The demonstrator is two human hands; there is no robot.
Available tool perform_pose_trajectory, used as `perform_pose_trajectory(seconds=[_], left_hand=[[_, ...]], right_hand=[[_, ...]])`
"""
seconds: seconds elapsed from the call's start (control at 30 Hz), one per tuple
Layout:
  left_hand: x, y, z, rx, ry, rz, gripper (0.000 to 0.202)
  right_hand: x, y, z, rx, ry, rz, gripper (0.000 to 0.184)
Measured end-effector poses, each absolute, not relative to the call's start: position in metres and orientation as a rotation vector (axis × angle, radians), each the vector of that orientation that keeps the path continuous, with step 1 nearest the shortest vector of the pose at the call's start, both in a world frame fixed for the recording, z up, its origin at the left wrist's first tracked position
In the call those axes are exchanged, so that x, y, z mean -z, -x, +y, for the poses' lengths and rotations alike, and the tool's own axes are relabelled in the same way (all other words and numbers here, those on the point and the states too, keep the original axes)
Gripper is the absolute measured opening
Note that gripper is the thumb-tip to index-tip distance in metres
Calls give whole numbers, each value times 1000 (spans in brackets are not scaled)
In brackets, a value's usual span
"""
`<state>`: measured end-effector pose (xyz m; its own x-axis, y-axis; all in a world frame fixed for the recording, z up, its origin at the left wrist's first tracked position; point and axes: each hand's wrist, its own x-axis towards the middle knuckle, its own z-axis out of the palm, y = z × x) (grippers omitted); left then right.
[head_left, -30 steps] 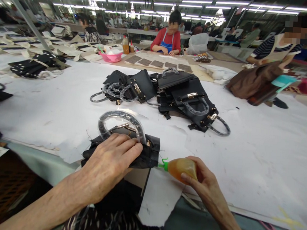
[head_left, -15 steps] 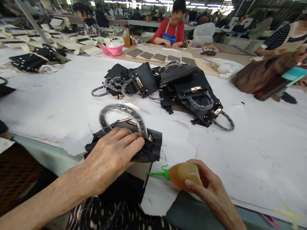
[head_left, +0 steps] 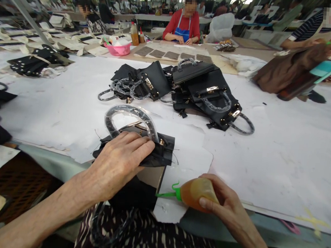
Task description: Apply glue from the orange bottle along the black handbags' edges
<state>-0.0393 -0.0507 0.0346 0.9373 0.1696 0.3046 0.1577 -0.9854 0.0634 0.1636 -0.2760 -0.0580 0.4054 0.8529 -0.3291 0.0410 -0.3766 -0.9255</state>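
Observation:
My left hand (head_left: pixel 122 162) is closed over the front of a black handbag (head_left: pixel 163 152) at the table's near edge. Its fingers press the dark material and its thumb side is hidden. The bag's arched handle (head_left: pixel 128 110), wrapped in clear plastic, rises behind my knuckles. Below the hand a beige panel (head_left: pixel 151 174) with a dark edge shows, and black fabric (head_left: pixel 134 193) hangs towards my lap. My right hand (head_left: pixel 222 198) grips a squeeze bottle (head_left: pixel 197 193) of amber liquid, tilted sideways. Its green nozzle (head_left: pixel 166 194) points left, the tip at the panel's right edge.
Two piles of black handbags (head_left: pixel 212 93) lie further back on the white-covered table (head_left: pixel 277 164). A pink basket (head_left: pixel 119 49) and an amber bottle (head_left: pixel 134 34) stand beyond. Co-workers sit opposite, one in a red top (head_left: pixel 170 25). A brown crate (head_left: pixel 24 186) is at lower left.
The nozzle tip has slid a little towards me along the panel's edge, with the bottle in my right hand. My left hand stays on the handbag. The view has shifted slightly.

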Motion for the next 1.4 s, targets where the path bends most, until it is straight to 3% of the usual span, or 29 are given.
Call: perform_pose_trajectory(seconds=[0.43, 1.4], left_hand=[[-33, 36, -45, -410, -3080, 263, 23], [-34, 31, -43, -428, -3119, 233, 20]], right_hand=[[49, -157, -276, -1221, 1591, -702, 31], [62, -152, -285, -1366, 1554, -540, 38]])
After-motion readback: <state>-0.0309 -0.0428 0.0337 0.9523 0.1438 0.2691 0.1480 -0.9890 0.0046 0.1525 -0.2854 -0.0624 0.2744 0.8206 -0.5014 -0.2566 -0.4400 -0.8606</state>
